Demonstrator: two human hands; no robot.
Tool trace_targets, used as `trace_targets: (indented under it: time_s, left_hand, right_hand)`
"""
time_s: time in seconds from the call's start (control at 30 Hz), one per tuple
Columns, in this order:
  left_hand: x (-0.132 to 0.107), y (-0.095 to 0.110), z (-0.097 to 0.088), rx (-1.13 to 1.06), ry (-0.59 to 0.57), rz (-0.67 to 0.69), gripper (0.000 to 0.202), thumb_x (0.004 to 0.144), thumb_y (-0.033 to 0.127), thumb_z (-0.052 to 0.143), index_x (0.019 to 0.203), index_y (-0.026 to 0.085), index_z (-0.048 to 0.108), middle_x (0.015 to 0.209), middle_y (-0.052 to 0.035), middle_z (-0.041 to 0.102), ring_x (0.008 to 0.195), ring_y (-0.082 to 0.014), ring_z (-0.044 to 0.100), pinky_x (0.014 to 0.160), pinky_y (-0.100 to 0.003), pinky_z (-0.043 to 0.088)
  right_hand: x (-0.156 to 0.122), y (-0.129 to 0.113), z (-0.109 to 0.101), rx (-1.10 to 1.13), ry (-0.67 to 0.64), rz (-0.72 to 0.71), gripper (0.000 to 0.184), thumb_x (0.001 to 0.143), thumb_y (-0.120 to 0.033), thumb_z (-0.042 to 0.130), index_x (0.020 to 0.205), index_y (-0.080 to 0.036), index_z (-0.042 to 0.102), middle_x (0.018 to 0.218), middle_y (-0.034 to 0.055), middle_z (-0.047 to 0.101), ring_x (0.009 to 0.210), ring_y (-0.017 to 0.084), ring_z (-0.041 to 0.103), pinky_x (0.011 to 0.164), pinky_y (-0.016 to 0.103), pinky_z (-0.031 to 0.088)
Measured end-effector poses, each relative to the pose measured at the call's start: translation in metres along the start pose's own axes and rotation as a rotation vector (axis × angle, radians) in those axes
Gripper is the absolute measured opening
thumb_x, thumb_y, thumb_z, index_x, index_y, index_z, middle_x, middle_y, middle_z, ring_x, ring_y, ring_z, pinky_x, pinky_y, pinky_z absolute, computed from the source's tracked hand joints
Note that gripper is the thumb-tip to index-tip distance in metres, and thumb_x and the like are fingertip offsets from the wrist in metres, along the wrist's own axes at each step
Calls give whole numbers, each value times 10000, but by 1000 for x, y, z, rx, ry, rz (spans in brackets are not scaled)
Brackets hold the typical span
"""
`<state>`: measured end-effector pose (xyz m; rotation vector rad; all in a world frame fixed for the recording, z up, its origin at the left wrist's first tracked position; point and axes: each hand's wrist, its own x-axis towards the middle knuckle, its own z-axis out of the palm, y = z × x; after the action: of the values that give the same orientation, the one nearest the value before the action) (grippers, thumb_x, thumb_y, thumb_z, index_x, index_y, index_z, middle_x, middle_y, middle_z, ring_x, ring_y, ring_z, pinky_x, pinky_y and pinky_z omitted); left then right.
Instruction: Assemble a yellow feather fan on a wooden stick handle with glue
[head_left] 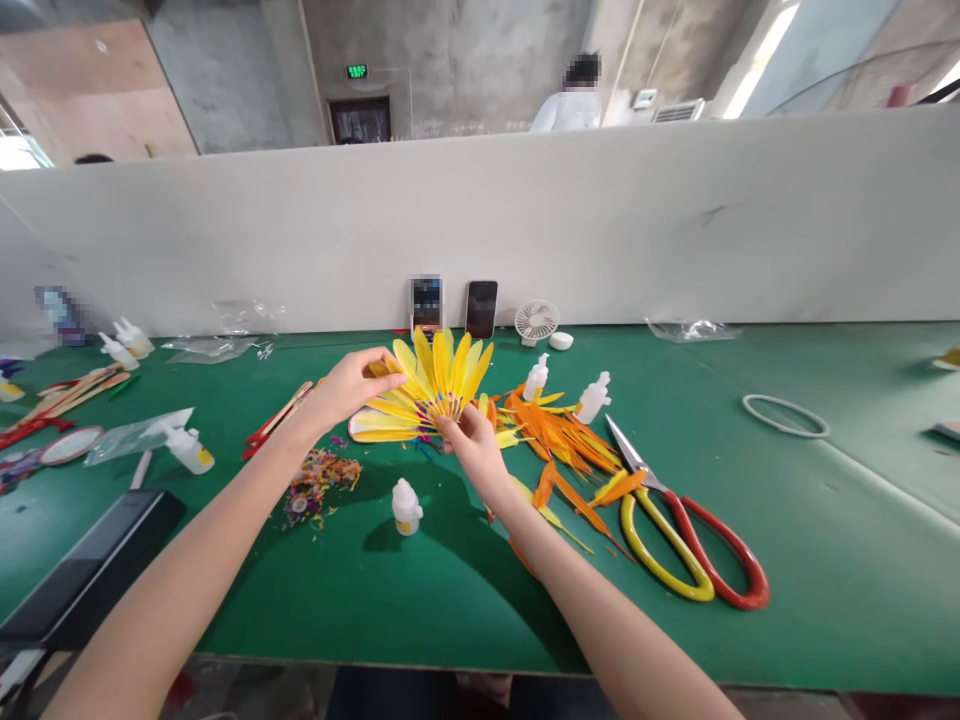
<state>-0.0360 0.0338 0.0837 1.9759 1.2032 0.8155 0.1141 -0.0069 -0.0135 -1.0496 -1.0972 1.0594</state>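
Observation:
A fan of yellow feathers (448, 370) is held up over the green table, its feathers spread in an arc with small coloured bits around their inner ends. My left hand (351, 388) is closed at the fan's upper left, thumb and fingers pinching the feathers there. Lower right, my right hand (480, 452) grips the inner end of the fan between thumb and fingers. Part of a pale rounded piece shows under the left feathers. Below the fan stands a small white bottle (406, 508). Loose orange feathers (562, 437) lie right of my right hand.
Large scissors (675, 500) with red and yellow handles lie to the right, partly open. Coloured scraps (322, 485) are heaped on the left, near another bottle (187, 450) and a black box (90, 570). Two phones and a small fan (537, 321) stand against the white partition (480, 220).

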Motion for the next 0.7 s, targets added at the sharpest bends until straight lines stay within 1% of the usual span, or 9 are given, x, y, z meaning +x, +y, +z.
trace_targets:
  time_s: [0.13, 0.27, 0.43, 0.6, 0.7]
  left_hand:
    - [0, 2, -1, 4, -7, 22, 97, 686, 250, 566, 661, 171, 515, 604, 21, 527, 557, -91, 489, 511, -212, 382]
    - [1, 2, -1, 38, 18, 112, 78, 689, 215, 557, 640, 177, 510, 586, 30, 514, 547, -84, 472, 530, -213, 384]
    - [-2, -5, 5, 130, 140, 205, 62, 720, 243, 542, 689, 194, 521, 641, 26, 545, 589, -91, 494, 542, -210, 391]
    - [-5, -10, 13, 215, 257, 390, 47, 760, 222, 517, 719, 202, 530, 732, 10, 575, 699, -101, 523, 689, -239, 425]
    - [-6, -11, 16, 268, 310, 444, 41, 763, 206, 519, 723, 203, 528, 755, 4, 562, 727, -108, 525, 706, -254, 432]
  right_hand:
    - [1, -1, -2, 22, -28, 3, 268, 637, -440, 570, 651, -202, 447, 542, -62, 454, 442, 83, 396, 459, 244, 320]
    - [2, 1, -3, 50, -93, 20, 289, 650, -464, 579, 666, -187, 496, 515, -61, 463, 444, 81, 407, 466, 237, 302]
    - [2, 4, -2, 110, -107, 37, 328, 637, -487, 605, 603, -183, 488, 477, -62, 443, 446, 79, 405, 467, 234, 287]
    - [1, 5, -3, 119, -88, 51, 333, 639, -485, 614, 588, -186, 477, 478, -59, 453, 469, 87, 416, 489, 240, 297]
    - [1, 5, -3, 120, -80, 43, 327, 637, -478, 616, 590, -188, 473, 492, -59, 460, 477, 89, 426, 496, 243, 306]
